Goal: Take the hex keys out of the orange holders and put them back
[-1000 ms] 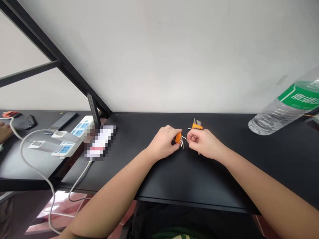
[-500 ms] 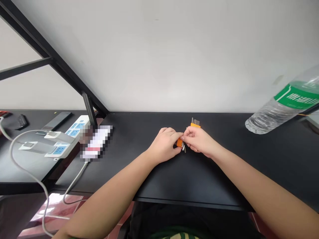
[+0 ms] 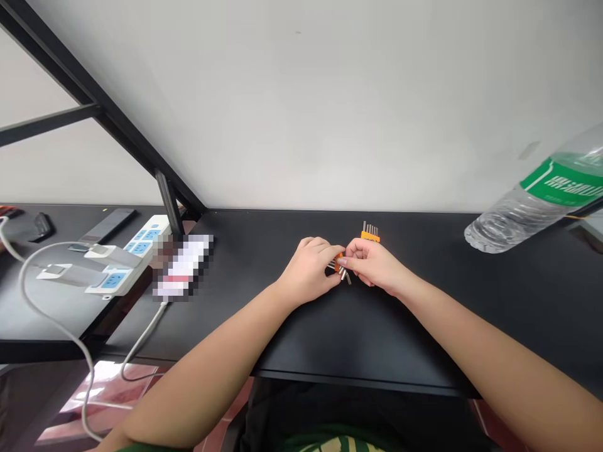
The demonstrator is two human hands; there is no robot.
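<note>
1. The fingers (image 3: 343, 260) of the right hand (image 3: 372, 263) are pinched narrow on a thin metal key at the small orange holder (image 3: 338, 259). How much of the key they cover I cannot tell, because it is too small.
2. The left hand (image 3: 308, 270) is closed around the same holder from the left side. Its fingers curl over the top, so most of the orange body is hidden.
3. The holder sits between the two hands, just above the desk (image 3: 358, 339). Both hands touch it; neither one is farther from it than the other.
4. Short grey key ends (image 3: 345, 275) stick out below the holder and point down and a little to the right, toward the person. Which way the holder's long axis lies cannot be told under the fingers.
5. Behind the holder, past the right hand and close to the wall, a second orange key set (image 3: 370, 233) is on the desk, with its keys pointing up to the wall. No hand touches it.
6. Well to the right of the holder lies a clear bottle (image 3: 532, 207) with a green label, on its side.
7. Well to the left of the holder there is a white power strip (image 3: 127, 257) with a cable (image 3: 47, 314), on the neighbouring desk.
</note>
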